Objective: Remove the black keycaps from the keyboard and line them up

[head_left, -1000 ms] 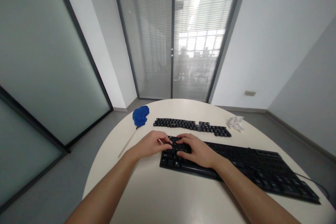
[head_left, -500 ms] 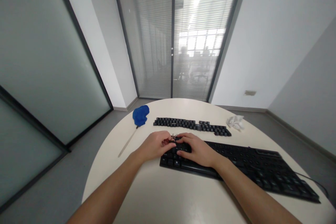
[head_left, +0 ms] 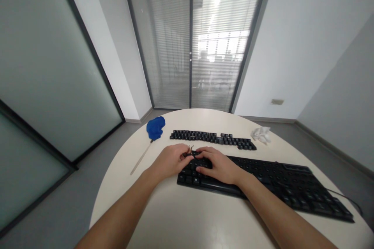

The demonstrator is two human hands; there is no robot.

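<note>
A black computer keyboard (head_left: 280,181) lies slantwise across the table, many of its keycaps gone on the upper rows. Over its left end, my left hand (head_left: 174,159) is closed in a pinch on a small two-pronged metal tool (head_left: 191,148). Only the tool's thin tips show above the fingers; the rest is hidden. My right hand (head_left: 217,165) rests on the keyboard just beside it, fingers stretched and thumb apart, touching the keys and the far edge. Behind both hands, loose black keycaps (head_left: 201,136) stand in long rows on the table.
On the left lies a blue cloth (head_left: 156,127) with a pale stick (head_left: 141,158) running from it. A crumpled white tissue (head_left: 262,135) sits at the back right. The keyboard's cable (head_left: 344,197) curls near the round table's (head_left: 187,218) right edge.
My left fingers have shifted slightly, and the metal tool's tips show tilted a little higher above the keyboard. My right hand stays in place. The view has moved slightly.
</note>
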